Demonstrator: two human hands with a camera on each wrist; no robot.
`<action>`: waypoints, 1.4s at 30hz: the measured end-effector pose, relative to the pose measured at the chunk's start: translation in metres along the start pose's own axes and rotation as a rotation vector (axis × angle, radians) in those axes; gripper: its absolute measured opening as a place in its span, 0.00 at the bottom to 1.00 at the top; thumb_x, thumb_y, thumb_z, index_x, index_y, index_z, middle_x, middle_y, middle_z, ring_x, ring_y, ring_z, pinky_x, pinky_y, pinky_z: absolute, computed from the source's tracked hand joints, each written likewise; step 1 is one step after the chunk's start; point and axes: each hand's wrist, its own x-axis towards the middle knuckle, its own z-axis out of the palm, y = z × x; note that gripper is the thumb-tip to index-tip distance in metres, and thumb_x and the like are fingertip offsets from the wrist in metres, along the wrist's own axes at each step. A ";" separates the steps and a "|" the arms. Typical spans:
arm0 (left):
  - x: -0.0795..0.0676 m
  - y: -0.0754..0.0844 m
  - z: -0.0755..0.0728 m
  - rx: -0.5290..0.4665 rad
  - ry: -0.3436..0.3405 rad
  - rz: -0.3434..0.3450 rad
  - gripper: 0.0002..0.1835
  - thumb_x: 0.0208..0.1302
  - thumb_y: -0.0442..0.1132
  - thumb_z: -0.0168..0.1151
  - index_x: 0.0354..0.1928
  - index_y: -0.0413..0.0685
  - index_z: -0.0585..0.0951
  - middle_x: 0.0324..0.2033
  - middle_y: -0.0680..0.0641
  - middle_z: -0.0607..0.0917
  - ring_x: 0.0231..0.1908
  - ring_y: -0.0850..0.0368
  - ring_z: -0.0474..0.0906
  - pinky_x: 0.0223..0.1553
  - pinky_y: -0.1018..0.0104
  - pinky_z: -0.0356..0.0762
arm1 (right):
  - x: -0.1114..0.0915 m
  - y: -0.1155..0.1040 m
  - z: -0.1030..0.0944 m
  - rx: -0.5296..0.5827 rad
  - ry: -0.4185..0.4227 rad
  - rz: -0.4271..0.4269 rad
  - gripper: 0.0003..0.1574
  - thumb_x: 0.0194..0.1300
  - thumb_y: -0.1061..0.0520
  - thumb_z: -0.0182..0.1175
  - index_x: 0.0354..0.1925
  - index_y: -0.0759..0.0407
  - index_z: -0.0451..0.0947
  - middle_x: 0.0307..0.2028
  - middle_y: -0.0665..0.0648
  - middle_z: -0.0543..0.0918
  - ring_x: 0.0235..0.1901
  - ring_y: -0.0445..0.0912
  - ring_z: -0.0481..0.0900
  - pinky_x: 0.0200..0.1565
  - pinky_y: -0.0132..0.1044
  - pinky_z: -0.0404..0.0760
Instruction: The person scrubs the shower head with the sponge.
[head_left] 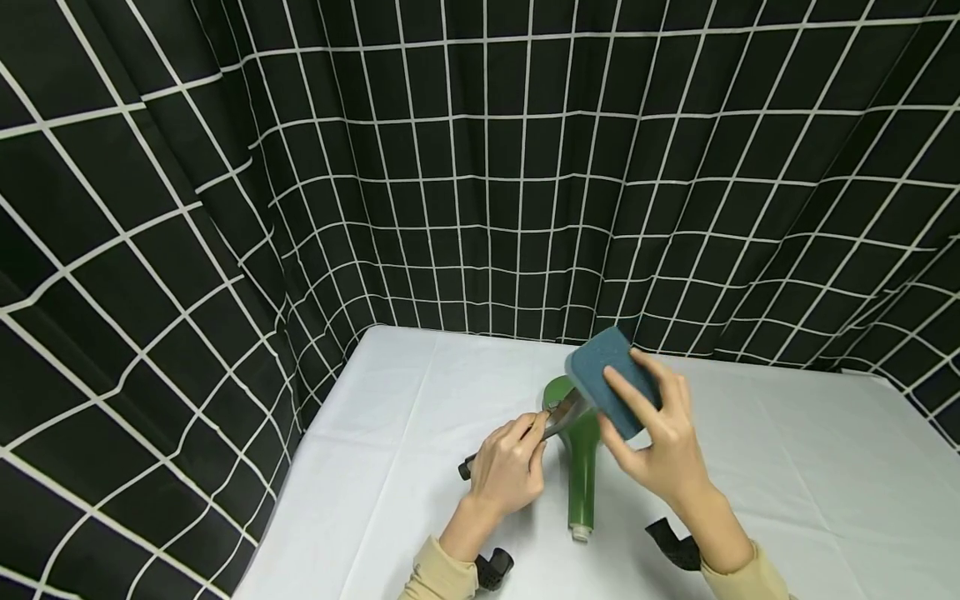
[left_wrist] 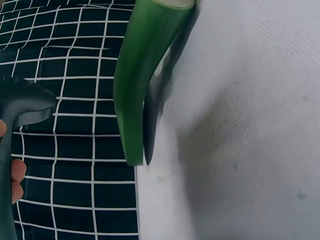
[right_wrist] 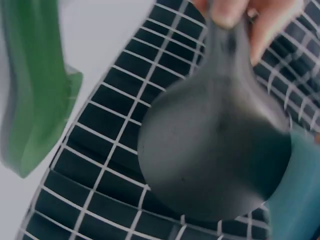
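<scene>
In the head view my left hand (head_left: 504,467) grips a dark metal ladle (head_left: 567,414) by its handle, whose black end sticks out behind the fist. The bowl of the ladle (right_wrist: 215,145) fills the middle of the right wrist view, its rounded surface toward that camera. My right hand (head_left: 667,442) holds a blue sponge (head_left: 611,379) between thumb and spread fingers. The sponge (right_wrist: 295,195) comes right up to the edge of the bowl and overlaps it in the head view. Fingertips (left_wrist: 18,172) of the left hand show around the handle.
Under the hands a green round-headed object with a long handle (head_left: 582,483) and a white tip lies on the white-covered table (head_left: 360,467). Black straps (head_left: 495,569) sit by the wrists. A black curtain (head_left: 487,167) with a white grid surrounds the back and sides.
</scene>
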 end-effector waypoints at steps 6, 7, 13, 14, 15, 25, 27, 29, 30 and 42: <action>0.002 0.002 -0.001 0.038 0.004 0.001 0.18 0.51 0.33 0.63 0.47 0.39 0.81 0.38 0.48 0.81 0.33 0.56 0.80 0.35 0.68 0.77 | 0.001 0.007 0.002 0.011 0.018 -0.068 0.27 0.60 0.46 0.54 0.46 0.66 0.80 0.52 0.74 0.71 0.43 0.67 0.68 0.48 0.39 0.66; 0.002 0.002 -0.002 0.048 0.004 0.004 0.19 0.50 0.33 0.63 0.47 0.40 0.81 0.38 0.48 0.81 0.33 0.56 0.80 0.35 0.68 0.77 | 0.002 0.011 0.000 0.011 0.040 -0.008 0.27 0.59 0.46 0.55 0.46 0.66 0.80 0.53 0.74 0.71 0.44 0.67 0.67 0.47 0.38 0.66; 0.001 0.003 -0.003 0.081 0.000 0.011 0.20 0.50 0.34 0.62 0.48 0.40 0.80 0.38 0.49 0.81 0.33 0.57 0.80 0.34 0.69 0.77 | 0.008 0.022 -0.004 -0.093 0.067 0.255 0.27 0.53 0.53 0.59 0.50 0.66 0.79 0.56 0.70 0.69 0.51 0.66 0.64 0.43 0.51 0.65; 0.001 0.003 -0.003 0.082 -0.002 0.011 0.19 0.50 0.34 0.62 0.48 0.40 0.80 0.38 0.49 0.81 0.33 0.57 0.80 0.33 0.69 0.77 | 0.008 0.021 -0.003 -0.088 0.076 0.251 0.27 0.53 0.52 0.59 0.49 0.66 0.79 0.56 0.70 0.69 0.50 0.66 0.64 0.43 0.51 0.65; 0.001 0.003 -0.003 0.081 -0.006 0.010 0.19 0.51 0.34 0.62 0.48 0.40 0.80 0.38 0.48 0.81 0.32 0.57 0.80 0.33 0.69 0.77 | 0.007 0.018 -0.001 -0.074 0.089 0.232 0.27 0.53 0.52 0.59 0.49 0.66 0.79 0.56 0.70 0.70 0.49 0.67 0.64 0.43 0.51 0.64; 0.001 0.005 -0.004 0.076 -0.036 -0.033 0.12 0.51 0.32 0.63 0.40 0.42 0.83 0.33 0.47 0.80 0.25 0.59 0.78 0.27 0.70 0.76 | -0.028 -0.021 0.028 -0.287 -0.047 -0.299 0.23 0.64 0.50 0.48 0.47 0.65 0.78 0.50 0.76 0.72 0.40 0.67 0.68 0.33 0.54 0.68; 0.000 0.006 -0.003 0.076 -0.044 -0.031 0.09 0.50 0.32 0.64 0.36 0.43 0.83 0.32 0.47 0.80 0.24 0.60 0.78 0.26 0.70 0.76 | -0.033 -0.022 0.030 -0.338 -0.073 -0.365 0.22 0.65 0.52 0.47 0.48 0.64 0.77 0.49 0.75 0.73 0.40 0.66 0.70 0.30 0.52 0.70; 0.000 0.006 -0.003 0.076 -0.053 -0.032 0.09 0.50 0.33 0.64 0.36 0.43 0.83 0.32 0.48 0.80 0.24 0.60 0.78 0.26 0.71 0.76 | -0.033 -0.020 0.029 -0.350 -0.079 -0.374 0.22 0.66 0.52 0.46 0.48 0.64 0.77 0.49 0.75 0.73 0.41 0.66 0.70 0.30 0.52 0.70; 0.000 0.007 -0.003 0.070 -0.055 -0.039 0.10 0.50 0.33 0.64 0.37 0.43 0.83 0.33 0.48 0.81 0.25 0.60 0.79 0.27 0.71 0.76 | -0.032 -0.018 0.027 -0.346 -0.075 -0.357 0.22 0.65 0.52 0.47 0.48 0.64 0.77 0.49 0.75 0.73 0.41 0.66 0.70 0.31 0.53 0.70; 0.001 0.010 -0.006 -0.088 -0.098 -0.193 0.21 0.52 0.31 0.64 0.48 0.37 0.70 0.34 0.46 0.82 0.20 0.60 0.77 0.20 0.75 0.72 | -0.019 -0.013 0.027 -0.358 -0.022 -0.253 0.24 0.64 0.51 0.49 0.50 0.64 0.77 0.52 0.77 0.70 0.42 0.69 0.68 0.32 0.58 0.68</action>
